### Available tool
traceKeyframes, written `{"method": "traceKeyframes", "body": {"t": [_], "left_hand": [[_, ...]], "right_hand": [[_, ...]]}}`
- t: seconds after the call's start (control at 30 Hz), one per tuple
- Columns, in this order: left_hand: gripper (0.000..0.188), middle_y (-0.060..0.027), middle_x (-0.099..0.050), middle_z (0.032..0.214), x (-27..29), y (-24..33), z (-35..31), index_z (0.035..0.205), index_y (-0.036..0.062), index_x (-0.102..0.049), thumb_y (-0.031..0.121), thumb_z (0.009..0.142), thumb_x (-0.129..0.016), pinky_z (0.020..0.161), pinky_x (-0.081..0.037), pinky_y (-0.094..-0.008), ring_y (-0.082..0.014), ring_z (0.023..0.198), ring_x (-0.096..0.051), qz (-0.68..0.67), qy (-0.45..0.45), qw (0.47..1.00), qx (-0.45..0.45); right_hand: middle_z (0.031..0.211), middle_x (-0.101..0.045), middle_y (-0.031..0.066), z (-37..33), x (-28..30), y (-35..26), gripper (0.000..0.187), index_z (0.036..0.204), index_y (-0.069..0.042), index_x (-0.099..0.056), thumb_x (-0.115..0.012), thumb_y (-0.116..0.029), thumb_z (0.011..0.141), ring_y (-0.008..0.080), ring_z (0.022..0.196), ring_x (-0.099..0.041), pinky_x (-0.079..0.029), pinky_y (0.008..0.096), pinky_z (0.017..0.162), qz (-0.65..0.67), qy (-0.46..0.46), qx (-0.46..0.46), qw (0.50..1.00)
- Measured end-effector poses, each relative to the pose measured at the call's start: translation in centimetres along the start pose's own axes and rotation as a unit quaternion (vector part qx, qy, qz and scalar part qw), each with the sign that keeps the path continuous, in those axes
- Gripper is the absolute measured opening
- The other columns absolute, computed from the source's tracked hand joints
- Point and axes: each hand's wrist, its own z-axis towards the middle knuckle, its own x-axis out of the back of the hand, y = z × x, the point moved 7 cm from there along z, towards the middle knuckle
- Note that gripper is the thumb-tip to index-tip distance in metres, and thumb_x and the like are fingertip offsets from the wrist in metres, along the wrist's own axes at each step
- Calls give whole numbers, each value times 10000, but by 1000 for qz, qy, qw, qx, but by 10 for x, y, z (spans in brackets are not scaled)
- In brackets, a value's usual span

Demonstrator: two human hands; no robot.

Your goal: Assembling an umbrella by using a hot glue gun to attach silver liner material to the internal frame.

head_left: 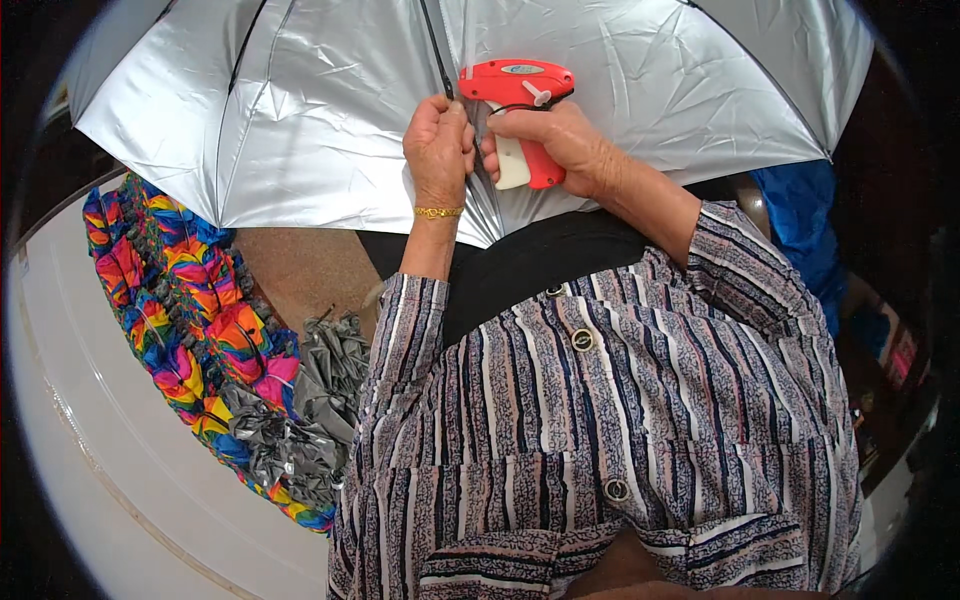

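A person in a striped button shirt (600, 420) looks down at an open umbrella (330, 110), its silver lining facing up and filling the top of the view. The left hand (438, 150), with a gold bracelet (439, 212) at the wrist, is closed in a pinch on the silver fabric beside a dark rib (436, 50), just left of centre. The right hand (555, 140) is wrapped around the white and red grip of a red tagging gun (520, 100), whose body lies across the top of both hands with its front end pointing left, towards the pinched fabric; the two hands are touching or nearly so. The needle tip is hidden behind the left fingers, so exactly where it meets the fabric cannot be told. At the lower left, a heap of folded umbrellas (200, 330), rainbow-coloured outside and silver inside, lies along the inner edge of a pale, curved surface (90, 440). With the gun's front so close to the pinching fingers, a squeeze could likely prick a fingertip. If the pinch slackens, the thin lining might shift, and the fastener could land off the rib or tear the fabric.
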Motion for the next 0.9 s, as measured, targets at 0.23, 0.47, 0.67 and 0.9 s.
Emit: {"method": "traceKeyframes", "body": {"t": [0.23,0.47,0.67,0.9], "left_hand": [[135,38,-454,569,2,-7,2,927,16,-542,149,922,-521,381,-302,-200,-30,446,-382,63,7,998,9],[121,34,-464,562,2,-4,3,886,22,-552,139,901,-528,394,-326,-210,-35,455,-398,110,33,993,-5],[125,25,-482,572,0,-2,2,901,17,-564,139,891,-540,392,-332,-212,-39,455,-409,113,21,993,5],[139,17,-498,587,-4,-1,2,939,4,-562,136,904,-535,385,-320,-198,-38,451,-409,117,-1,993,-3]], "right_hand": [[732,-643,120,2,3,1,145,855,37,-602,-624,-73,765,206,612,-650,-545,326,570,-2,22,0,1000],[686,-630,102,6,4,-1,95,745,25,-619,-638,-67,729,189,570,-627,-503,307,504,-69,30,27,997],[654,-626,85,7,3,-6,117,734,13,-636,-672,-92,700,156,538,-602,-467,282,463,-128,27,51,990],[629,-603,76,6,7,-5,111,750,-8,-620,-653,-110,721,145,527,-579,-443,281,453,-108,37,41,993]]}}
